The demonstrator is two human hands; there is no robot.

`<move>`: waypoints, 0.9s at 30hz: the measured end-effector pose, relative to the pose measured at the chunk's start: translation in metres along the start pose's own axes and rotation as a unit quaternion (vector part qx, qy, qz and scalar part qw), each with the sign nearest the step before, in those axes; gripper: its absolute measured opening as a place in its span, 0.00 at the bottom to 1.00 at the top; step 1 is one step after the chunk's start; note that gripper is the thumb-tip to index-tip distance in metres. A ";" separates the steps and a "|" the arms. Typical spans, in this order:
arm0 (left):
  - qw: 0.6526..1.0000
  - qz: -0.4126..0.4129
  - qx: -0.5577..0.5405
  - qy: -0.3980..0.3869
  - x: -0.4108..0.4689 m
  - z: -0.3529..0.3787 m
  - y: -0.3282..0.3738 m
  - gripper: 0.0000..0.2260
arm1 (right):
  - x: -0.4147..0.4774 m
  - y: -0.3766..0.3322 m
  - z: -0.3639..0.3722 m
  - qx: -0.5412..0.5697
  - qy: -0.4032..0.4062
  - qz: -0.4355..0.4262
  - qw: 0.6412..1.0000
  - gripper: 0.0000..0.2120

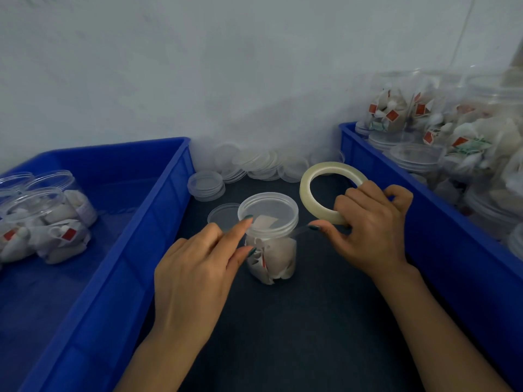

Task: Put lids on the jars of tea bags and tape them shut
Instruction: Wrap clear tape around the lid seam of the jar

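Observation:
A clear plastic jar [276, 258] filled with tea bags stands upright on the dark table, a translucent lid [268, 212] on top of it. My left hand [198, 267] touches the jar's left side, index fingertip on the lid's rim and thumb against the wall below. My right hand [370, 222] grips a ring-shaped roll of clear tape [311, 188] just right of the jar. A thin strip of tape [302, 229] stretches from the roll to the lid's right edge, under my right thumb.
A loose lid [222, 216] lies behind the jar on the left. Piles of spare lids [254, 162] sit against the wall. The blue bin on the left [158, 210] holds several lidded jars; the blue bin on the right [396, 176] holds several jars of tea bags.

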State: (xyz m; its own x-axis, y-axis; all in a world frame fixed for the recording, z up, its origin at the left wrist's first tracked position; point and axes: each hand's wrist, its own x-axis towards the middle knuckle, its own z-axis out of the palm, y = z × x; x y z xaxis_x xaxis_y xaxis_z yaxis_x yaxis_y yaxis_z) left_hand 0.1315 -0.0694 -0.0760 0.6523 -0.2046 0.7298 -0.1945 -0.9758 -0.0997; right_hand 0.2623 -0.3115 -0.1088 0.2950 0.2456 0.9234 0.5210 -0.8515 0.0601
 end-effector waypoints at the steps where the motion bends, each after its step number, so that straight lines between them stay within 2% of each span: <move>1: 1.000 0.002 0.003 0.007 0.000 0.001 0.000 0.16 | 0.000 0.000 0.000 -0.003 -0.001 0.000 1.000 0.27; 14: 0.997 0.020 -0.027 0.071 0.003 0.019 -0.011 0.12 | 0.003 -0.006 -0.001 -0.016 -0.017 0.015 1.000 0.27; 27: 0.977 -0.019 -0.199 0.079 0.003 0.039 -0.024 0.09 | 0.007 -0.016 -0.002 0.033 -0.072 0.072 0.994 0.25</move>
State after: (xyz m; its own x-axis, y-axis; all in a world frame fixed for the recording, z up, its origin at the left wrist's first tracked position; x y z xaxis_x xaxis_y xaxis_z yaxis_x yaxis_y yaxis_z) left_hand 0.1668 -0.0494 -0.0972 0.5490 -0.1235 0.8266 -0.4621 -0.8690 0.1771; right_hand 0.2546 -0.2975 -0.1027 0.4799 0.1907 0.8564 0.5143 -0.8519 -0.0985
